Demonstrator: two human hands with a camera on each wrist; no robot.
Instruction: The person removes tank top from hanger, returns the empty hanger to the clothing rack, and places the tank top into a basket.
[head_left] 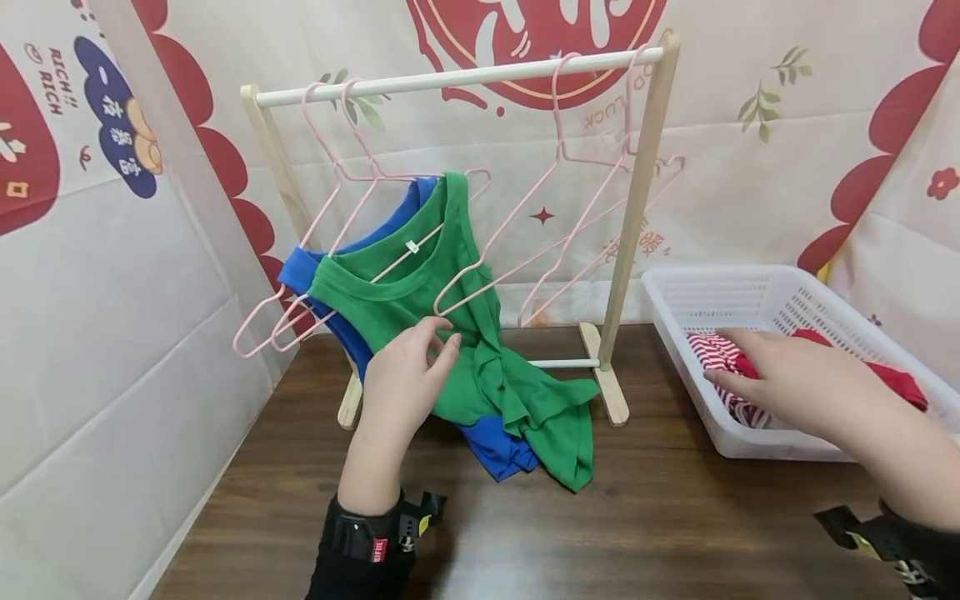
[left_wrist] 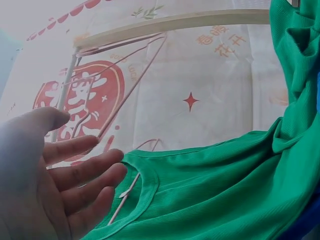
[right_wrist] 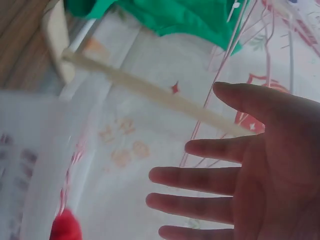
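Observation:
A green tank top (head_left: 390, 308) hangs on a pink hanger at the left of the rack, its lower part bunched and trailing onto the table. Behind it a blue garment (head_left: 300, 268) hangs on another pink hanger. My left hand (head_left: 408, 375) is in front of the green top, fingers loosely bent and holding nothing; in the left wrist view its palm (left_wrist: 55, 185) shows bare beside the neckline. My right hand (head_left: 802, 379) reaches over the white basket (head_left: 731, 433), fingers spread and nothing in them. Under it lie a red-and-white striped cloth (head_left: 716, 354) and a red cloth (head_left: 900, 383).
The rack has a white top rail (head_left: 465, 79) and wooden posts (head_left: 637, 208). Two bare pink hangers (head_left: 517, 208) hang at its right end. The rack stands on a dark wooden table (head_left: 600, 517), with a printed cloth backdrop (head_left: 735, 200) behind it.

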